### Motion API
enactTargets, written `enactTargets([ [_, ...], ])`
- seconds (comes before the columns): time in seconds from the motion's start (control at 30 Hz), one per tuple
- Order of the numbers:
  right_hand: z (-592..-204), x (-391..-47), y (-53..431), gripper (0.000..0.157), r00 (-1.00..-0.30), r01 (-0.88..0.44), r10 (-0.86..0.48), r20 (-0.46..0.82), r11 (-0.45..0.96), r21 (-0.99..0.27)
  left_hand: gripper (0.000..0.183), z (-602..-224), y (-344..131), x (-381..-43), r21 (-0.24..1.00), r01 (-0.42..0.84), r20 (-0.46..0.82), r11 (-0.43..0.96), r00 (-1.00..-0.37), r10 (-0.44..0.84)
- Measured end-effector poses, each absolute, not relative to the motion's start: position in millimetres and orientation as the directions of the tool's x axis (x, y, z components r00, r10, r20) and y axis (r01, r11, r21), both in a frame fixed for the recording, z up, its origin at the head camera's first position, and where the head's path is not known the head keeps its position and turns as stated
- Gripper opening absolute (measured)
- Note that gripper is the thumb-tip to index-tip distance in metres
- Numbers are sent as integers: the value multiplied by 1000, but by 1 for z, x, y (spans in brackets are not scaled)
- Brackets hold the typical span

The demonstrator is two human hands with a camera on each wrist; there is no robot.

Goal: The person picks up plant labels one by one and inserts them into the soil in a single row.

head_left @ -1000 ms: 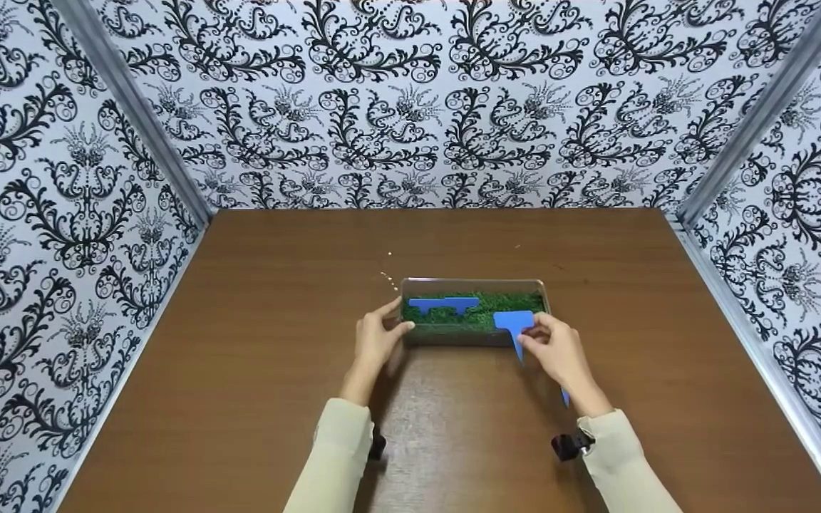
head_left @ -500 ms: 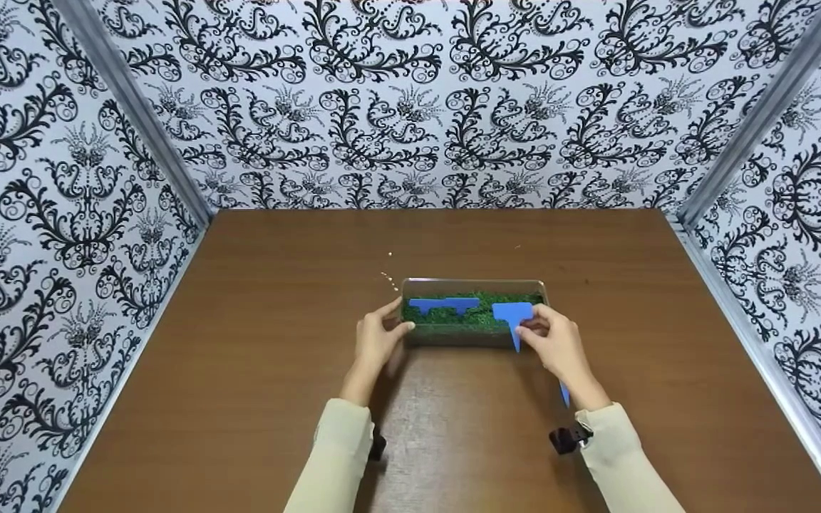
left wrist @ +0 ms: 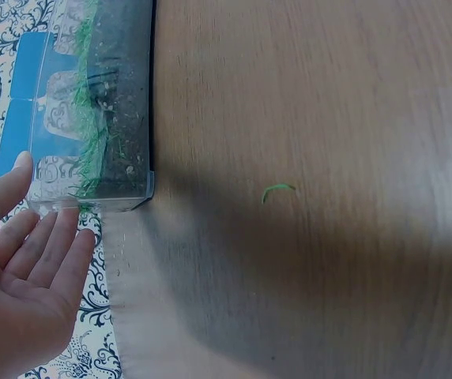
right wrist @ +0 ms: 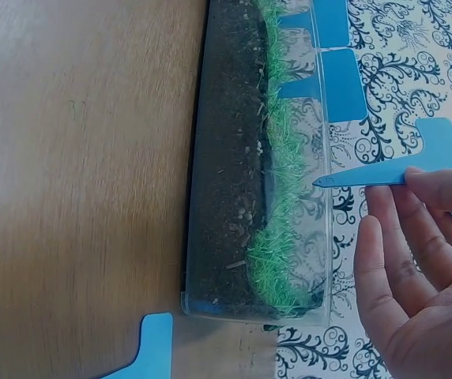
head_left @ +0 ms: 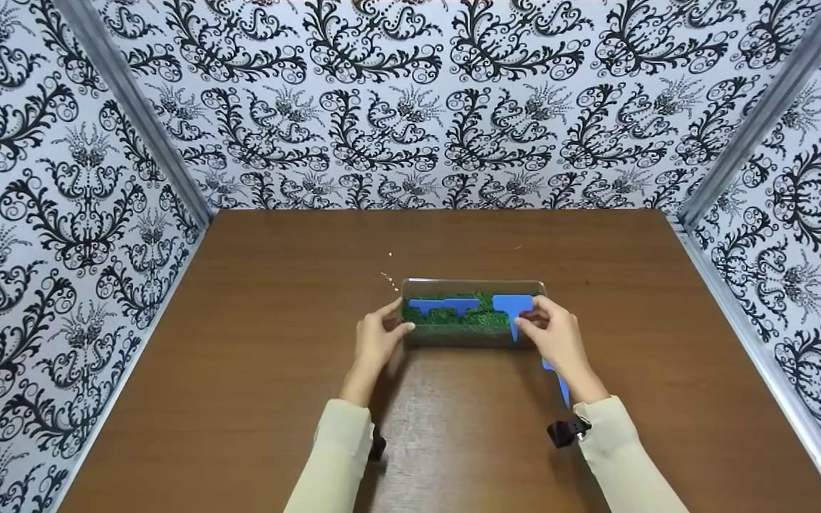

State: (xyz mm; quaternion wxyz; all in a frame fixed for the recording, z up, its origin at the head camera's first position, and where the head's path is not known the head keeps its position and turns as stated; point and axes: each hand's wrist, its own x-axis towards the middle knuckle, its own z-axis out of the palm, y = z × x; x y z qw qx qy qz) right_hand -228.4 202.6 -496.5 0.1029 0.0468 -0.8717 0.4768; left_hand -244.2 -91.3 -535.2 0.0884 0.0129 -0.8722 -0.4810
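A clear rectangular container [head_left: 453, 338] of dark soil topped with green grass stands on the table. Two blue T-shaped plant labels [head_left: 462, 304] are upright in its left half, side by side. My left hand [head_left: 376, 340] holds the container's left end, thumb at the near corner and fingers along the end wall. Between thumb and fingers, my right hand [head_left: 560, 345] pinches another blue plant label [right wrist: 400, 169] by its stem. Its tip points down, above the grass near the right end and apart from it in the right wrist view.
One more blue plant label [head_left: 560, 385] lies on the brown table [head_left: 254, 356] under the right wrist, partly hidden. Small pale crumbs [head_left: 389, 281] lie beyond the container's left corner, and a green blade [left wrist: 278, 189] lies in front. Patterned walls [head_left: 410, 107] surround the table.
My right hand has lifted the plant label a little and moved it away from me, over the container's right part. The left hand and the container have stayed in place.
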Motion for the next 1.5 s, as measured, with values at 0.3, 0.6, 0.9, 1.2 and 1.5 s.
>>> enactTargets([
  [0.3, -496, -234, 201, 28, -962, -227, 7, 274, 537, -812, 51, -536, -91, -244, 843, 66, 145, 534, -984, -106],
  [0.6, -491, -238, 196, 26, -974, -179, 21, 224, 529, -830, 50, -538, -90, -246, 842, 60, 147, 537, -982, -122],
  [0.9, -491, -244, 193, 17, -972, -187, 25, 233, 514, -837, 50, -538, -91, -245, 833, 63, 155, 549, -980, -122],
  [1.2, -490, -248, 191, 12, -965, -219, 11, 261, 509, -832, 51, -538, -91, -244, 840, 55, 141, 540, -983, -119],
  [1.5, -494, -253, 188, 14, -959, -237, 13, 281, 504, -830, 51, -540, -92, -247, 835, 57, 148, 547, -981, -125],
])
